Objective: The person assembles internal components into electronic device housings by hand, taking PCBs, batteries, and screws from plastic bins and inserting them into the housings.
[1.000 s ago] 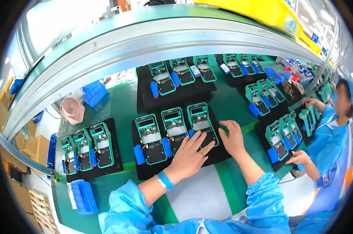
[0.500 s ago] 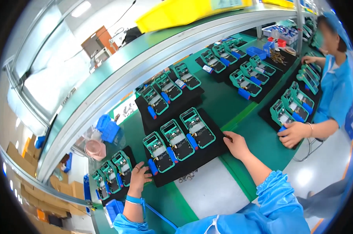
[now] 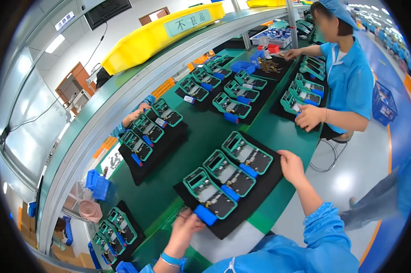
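Observation:
A black mat (image 3: 269,183) lies in front of me on the green bench, carrying three green-framed device housings. Each housing, such as the middle one (image 3: 228,172), is fitted with a circuit board, wires and a blue cylindrical pack. My left hand (image 3: 185,230) grips the mat's near-left edge, its fingertips close to the nearest blue pack (image 3: 205,215). At the opposite edge, on the right, my right hand (image 3: 293,167) pinches the mat between thumb and fingers. The parts of the mat under my fingers are hidden.
Beyond my mat lies another loaded mat (image 3: 157,161), with a person's hands (image 3: 135,117) over it. More housings (image 3: 119,227) sit at lower left. A co-worker (image 3: 348,73) works at the right. Above the bench runs a metal-edged shelf with a yellow bin (image 3: 155,38).
The mat with its three housings has slid right and turned, leaving a gap to the mat behind. Both hands moved with it, and the left fingers closed on its edge. The view has swung right.

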`<state>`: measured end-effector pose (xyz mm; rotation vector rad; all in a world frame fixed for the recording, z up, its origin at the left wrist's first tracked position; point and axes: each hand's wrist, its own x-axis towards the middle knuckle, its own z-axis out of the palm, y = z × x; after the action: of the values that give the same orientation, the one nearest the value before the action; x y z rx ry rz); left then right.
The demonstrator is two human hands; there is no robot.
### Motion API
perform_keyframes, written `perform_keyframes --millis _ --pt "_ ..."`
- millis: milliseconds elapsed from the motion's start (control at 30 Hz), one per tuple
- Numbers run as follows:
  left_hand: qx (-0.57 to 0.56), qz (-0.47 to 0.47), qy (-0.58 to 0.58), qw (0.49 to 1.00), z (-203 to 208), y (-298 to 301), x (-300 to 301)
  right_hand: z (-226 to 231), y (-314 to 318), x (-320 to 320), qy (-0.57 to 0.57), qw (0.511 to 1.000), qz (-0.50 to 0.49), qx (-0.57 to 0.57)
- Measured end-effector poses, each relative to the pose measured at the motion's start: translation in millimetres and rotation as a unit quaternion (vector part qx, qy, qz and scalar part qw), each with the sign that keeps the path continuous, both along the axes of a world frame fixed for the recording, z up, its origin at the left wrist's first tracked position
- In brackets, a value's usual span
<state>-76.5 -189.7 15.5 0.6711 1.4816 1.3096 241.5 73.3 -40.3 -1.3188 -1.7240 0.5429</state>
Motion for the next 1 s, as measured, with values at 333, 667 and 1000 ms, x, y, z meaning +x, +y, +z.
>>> perform_keyframes --millis 333,667,1000 --pt "-0.022 -0.152 -0.091 0.984 -26 114 113 12 -50 11 0.042 0.972 0.000 0.233" --pt "0.070 -0.141 0.014 0.987 -17 129 84 7 -69 -15 -0.278 0.945 0.063 0.161" --pt "0.067 0.085 0.133 0.985 10 78 -96 67 -15 -65 -0.212 0.945 0.177 0.174"
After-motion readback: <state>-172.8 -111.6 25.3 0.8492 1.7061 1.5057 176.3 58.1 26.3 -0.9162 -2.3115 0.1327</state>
